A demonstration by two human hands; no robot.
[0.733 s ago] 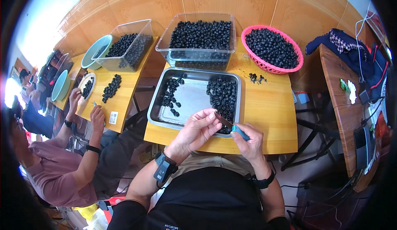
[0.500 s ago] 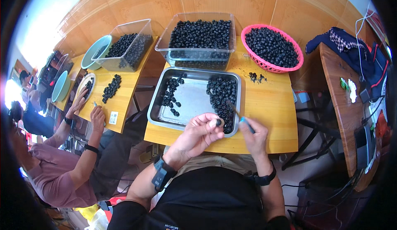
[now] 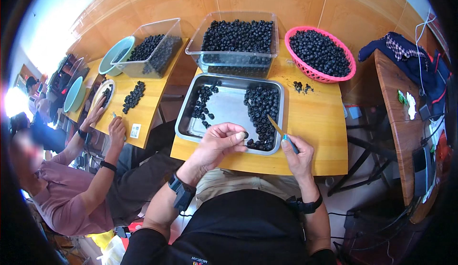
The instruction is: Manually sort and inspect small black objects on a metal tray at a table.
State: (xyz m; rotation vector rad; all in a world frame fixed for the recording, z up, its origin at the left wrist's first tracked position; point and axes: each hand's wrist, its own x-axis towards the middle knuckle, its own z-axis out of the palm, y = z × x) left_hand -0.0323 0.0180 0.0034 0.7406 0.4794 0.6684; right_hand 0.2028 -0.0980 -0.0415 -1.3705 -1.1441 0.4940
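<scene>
- Wooden table point(image 3: 315, 127) seen at centre; a 2nd table point(image 3: 148, 100) set to its left, w/ a co-worker point(image 3: 67, 193) seated there, both their hands by a small dark pile.
- Clear plastic bin point(image 3: 238, 57) full of dark berries placed at far edge; pink basket point(image 3: 298, 60) of same berries just right of it.
- Steel tray point(image 3: 229, 110) laid in front of bin; big berry heap at its right side, smaller cluster top left, bare metal btwn.
- Left hand point(image 3: 220, 143) held over tray's near edge, fingers curled shut, one dark berry point(image 3: 245, 135) pinched at thumb & fingertips.
- Right hand point(image 3: 296, 153) closed round blue handle of small knife point(image 3: 282, 134), blade pointed up-left over the heap; tip near the berry, not touching.
</scene>
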